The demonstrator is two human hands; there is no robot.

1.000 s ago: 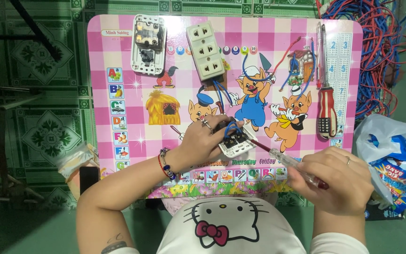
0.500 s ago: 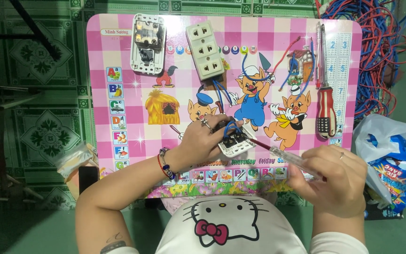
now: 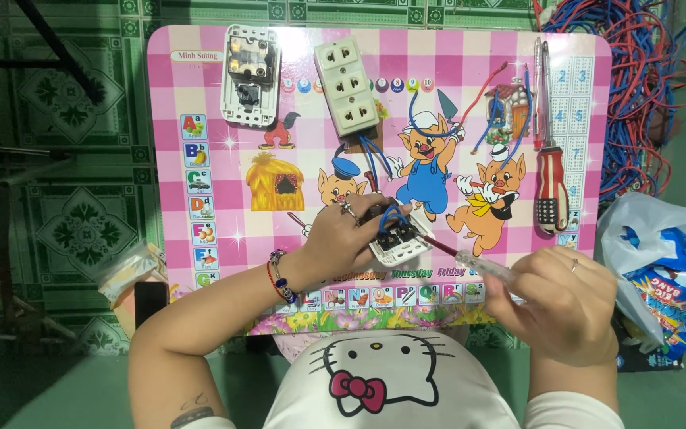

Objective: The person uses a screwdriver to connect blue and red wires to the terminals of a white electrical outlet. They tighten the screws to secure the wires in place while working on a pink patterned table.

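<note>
My left hand (image 3: 341, 238) grips a small white switch module (image 3: 401, 243) on the pink cartoon table (image 3: 200, 79), with blue wires (image 3: 376, 155) running from it up to a cream triple socket (image 3: 348, 86). My right hand (image 3: 559, 302) holds a clear-handled screwdriver (image 3: 482, 266), its tip touching the right side of the module.
A white switch plate (image 3: 249, 73) lies at the table's top left. A red-and-black-handled screwdriver (image 3: 550, 187) and a thin tester pen (image 3: 539, 87) lie along the right side. A tangle of red and blue wire (image 3: 645, 87) and a plastic bag (image 3: 668, 270) sit on the floor at right.
My right hand has shifted slightly with the screwdriver, its tip staying at the module. My left hand keeps the module in place.
</note>
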